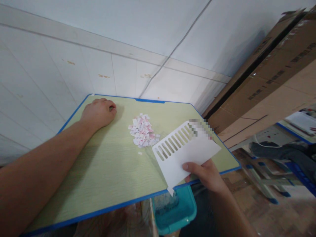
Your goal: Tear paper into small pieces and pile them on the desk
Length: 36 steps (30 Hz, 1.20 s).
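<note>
The right hand [208, 174] grips a white slotted panel [181, 153] by its near edge. The left hand [101, 112], curled, rests on the blue-edged desk [106, 174]. Paper scraps [143, 131] lie heaped between them. A teal bin [175, 227] sits below the desk's front edge

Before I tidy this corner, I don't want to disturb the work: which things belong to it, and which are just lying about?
Likely in use:
slotted white sheet, held in the right hand
heap of paper scraps on the table
teal bin below the table's edge

Seemingly just around:
cardboard packaging at right
cable on the wall
</note>
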Each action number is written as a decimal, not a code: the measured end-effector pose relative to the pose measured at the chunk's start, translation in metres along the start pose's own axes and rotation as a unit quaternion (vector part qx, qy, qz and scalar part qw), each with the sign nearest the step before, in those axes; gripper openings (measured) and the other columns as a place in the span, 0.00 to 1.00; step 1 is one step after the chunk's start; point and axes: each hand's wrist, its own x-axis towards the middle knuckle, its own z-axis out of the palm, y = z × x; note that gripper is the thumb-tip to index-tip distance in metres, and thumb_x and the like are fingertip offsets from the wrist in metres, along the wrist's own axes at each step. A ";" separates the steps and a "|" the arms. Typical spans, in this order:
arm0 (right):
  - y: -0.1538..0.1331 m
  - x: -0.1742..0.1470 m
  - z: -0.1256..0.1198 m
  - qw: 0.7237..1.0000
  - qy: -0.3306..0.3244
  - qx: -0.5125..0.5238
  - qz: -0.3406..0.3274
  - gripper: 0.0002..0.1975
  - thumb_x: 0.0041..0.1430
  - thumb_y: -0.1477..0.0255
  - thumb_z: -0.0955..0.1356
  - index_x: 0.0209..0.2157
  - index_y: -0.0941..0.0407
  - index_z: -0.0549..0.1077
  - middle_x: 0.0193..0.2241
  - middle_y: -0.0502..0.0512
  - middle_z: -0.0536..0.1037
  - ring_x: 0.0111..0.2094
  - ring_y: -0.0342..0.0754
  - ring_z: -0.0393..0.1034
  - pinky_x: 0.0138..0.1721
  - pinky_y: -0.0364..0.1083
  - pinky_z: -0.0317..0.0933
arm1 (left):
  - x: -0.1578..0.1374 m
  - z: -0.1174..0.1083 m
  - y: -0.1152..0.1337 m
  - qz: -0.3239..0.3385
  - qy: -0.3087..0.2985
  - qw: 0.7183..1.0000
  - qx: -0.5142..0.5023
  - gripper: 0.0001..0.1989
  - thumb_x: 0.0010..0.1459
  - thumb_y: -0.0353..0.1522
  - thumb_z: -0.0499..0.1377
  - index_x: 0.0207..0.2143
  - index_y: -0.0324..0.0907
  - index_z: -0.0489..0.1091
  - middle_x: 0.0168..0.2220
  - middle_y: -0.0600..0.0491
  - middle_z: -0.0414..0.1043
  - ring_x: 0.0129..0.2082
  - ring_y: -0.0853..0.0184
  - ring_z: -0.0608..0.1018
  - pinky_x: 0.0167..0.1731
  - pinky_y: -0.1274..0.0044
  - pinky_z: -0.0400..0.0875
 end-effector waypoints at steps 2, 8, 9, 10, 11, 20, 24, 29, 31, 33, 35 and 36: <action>-0.006 0.001 0.001 1.000 0.000 -0.007 -0.005 0.19 0.59 0.55 0.84 0.24 0.50 0.81 0.18 0.55 0.80 0.20 0.55 0.76 0.25 0.52 0.76 | 0.001 0.000 0.000 0.001 0.000 1.000 -0.004 0.26 0.77 0.36 0.50 0.61 0.37 0.84 0.67 0.34 0.80 0.70 0.40 0.77 0.69 0.51 0.76; -0.003 0.001 0.006 1.000 0.015 -0.004 -0.002 0.19 0.56 0.54 0.84 0.25 0.50 0.81 0.18 0.54 0.79 0.19 0.54 0.74 0.22 0.51 0.73 | 0.001 0.002 -0.001 0.000 0.002 1.000 -0.005 0.26 0.77 0.37 0.50 0.61 0.38 0.84 0.68 0.35 0.80 0.70 0.41 0.77 0.69 0.52 0.76; -0.001 0.001 0.006 1.000 0.015 0.001 0.000 0.19 0.56 0.53 0.84 0.25 0.50 0.81 0.18 0.53 0.79 0.18 0.53 0.72 0.22 0.50 0.72 | 0.001 0.002 -0.001 0.000 0.003 1.000 -0.003 0.26 0.77 0.37 0.50 0.61 0.38 0.84 0.67 0.35 0.80 0.70 0.41 0.77 0.69 0.52 0.76; 0.000 0.001 0.005 1.000 0.015 0.002 0.001 0.19 0.56 0.53 0.84 0.25 0.50 0.81 0.18 0.53 0.78 0.18 0.53 0.72 0.22 0.51 0.72 | 0.001 0.002 -0.001 0.001 0.003 1.000 -0.002 0.26 0.77 0.37 0.50 0.61 0.38 0.84 0.67 0.35 0.80 0.70 0.41 0.77 0.69 0.52 0.76; 0.001 0.002 0.005 1.000 0.015 -0.003 -0.001 0.20 0.57 0.53 0.83 0.24 0.50 0.80 0.18 0.53 0.78 0.19 0.53 0.73 0.23 0.51 0.72 | 0.001 0.002 -0.001 0.003 0.003 1.000 -0.001 0.26 0.78 0.37 0.49 0.61 0.37 0.84 0.67 0.34 0.80 0.70 0.41 0.77 0.69 0.52 0.76; -0.011 0.011 0.010 0.995 0.080 -0.028 -0.056 0.24 0.72 0.59 0.76 0.20 0.50 0.78 0.19 0.55 0.80 0.23 0.53 0.75 0.31 0.51 0.74 | 0.001 0.000 0.000 0.004 -0.001 1.000 0.007 0.26 0.79 0.37 0.50 0.61 0.37 0.84 0.67 0.35 0.80 0.70 0.43 0.78 0.69 0.55 0.76; -0.011 0.012 0.015 0.992 0.093 -0.046 -0.074 0.21 0.70 0.55 0.80 0.26 0.51 0.83 0.25 0.57 0.86 0.27 0.55 0.79 0.35 0.51 0.77 | 0.004 0.005 -0.003 0.007 0.005 1.000 0.010 0.28 0.77 0.37 0.49 0.61 0.37 0.85 0.67 0.33 0.80 0.70 0.40 0.79 0.68 0.52 0.78; -0.005 0.019 0.016 0.991 0.106 -0.035 -0.080 0.22 0.72 0.50 0.80 0.31 0.52 0.86 0.29 0.58 0.88 0.29 0.55 0.81 0.37 0.52 0.78 | 0.005 0.007 -0.005 0.009 0.010 1.000 0.012 0.27 0.77 0.38 0.49 0.61 0.38 0.85 0.66 0.33 0.81 0.69 0.40 0.80 0.68 0.52 0.78; -0.001 0.023 0.014 0.991 0.084 -0.060 -0.086 0.24 0.72 0.48 0.79 0.31 0.53 0.86 0.29 0.59 0.88 0.30 0.55 0.81 0.38 0.52 0.78 | 0.004 0.006 -0.004 0.008 0.008 1.000 0.012 0.28 0.77 0.38 0.49 0.61 0.37 0.85 0.66 0.33 0.81 0.69 0.39 0.80 0.67 0.52 0.78; 0.002 0.026 0.013 0.990 0.069 -0.083 -0.088 0.25 0.73 0.48 0.78 0.29 0.53 0.86 0.28 0.59 0.87 0.30 0.55 0.81 0.38 0.52 0.78 | 0.004 0.005 -0.003 0.007 0.006 1.000 0.012 0.28 0.77 0.38 0.48 0.62 0.37 0.85 0.66 0.33 0.81 0.69 0.39 0.79 0.67 0.51 0.78; 0.005 0.025 0.014 0.989 0.089 -0.081 -0.089 0.25 0.73 0.49 0.78 0.29 0.53 0.85 0.27 0.58 0.87 0.29 0.55 0.80 0.37 0.51 0.77 | 0.004 0.004 -0.003 0.009 0.005 1.000 0.010 0.28 0.77 0.37 0.49 0.62 0.37 0.85 0.66 0.33 0.81 0.69 0.38 0.79 0.68 0.51 0.78; 0.006 0.024 0.015 0.987 0.111 -0.072 -0.089 0.24 0.73 0.49 0.78 0.29 0.53 0.84 0.27 0.58 0.86 0.28 0.54 0.79 0.35 0.51 0.76 | 0.004 0.004 -0.003 0.010 0.004 1.000 0.009 0.28 0.77 0.37 0.49 0.62 0.36 0.85 0.66 0.33 0.81 0.69 0.38 0.79 0.68 0.50 0.78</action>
